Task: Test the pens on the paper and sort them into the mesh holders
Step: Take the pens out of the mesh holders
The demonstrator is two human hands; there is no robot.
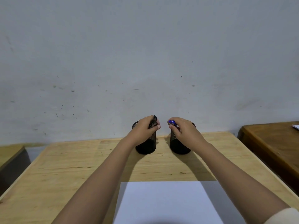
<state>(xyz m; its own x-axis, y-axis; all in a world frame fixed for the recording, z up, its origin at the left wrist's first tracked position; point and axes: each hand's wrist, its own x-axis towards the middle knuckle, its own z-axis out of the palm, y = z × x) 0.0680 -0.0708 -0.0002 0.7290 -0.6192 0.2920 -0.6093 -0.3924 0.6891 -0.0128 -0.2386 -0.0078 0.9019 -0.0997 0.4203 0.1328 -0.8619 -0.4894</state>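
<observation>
Both hands were seen in the head view, at twelve o'clock on the wooden table (64,167). Dark pens (153,122) were gripped by the left hand (144,127) over the left mesh holder (148,147); blue pens (171,122) were clasped by the right hand (186,131) over the right mesh holder (177,147). White paper (165,202) was laid at six o'clock.

1 head view, faces forward-down over table (64,167) toward wall (145,46), arm's reach.
</observation>
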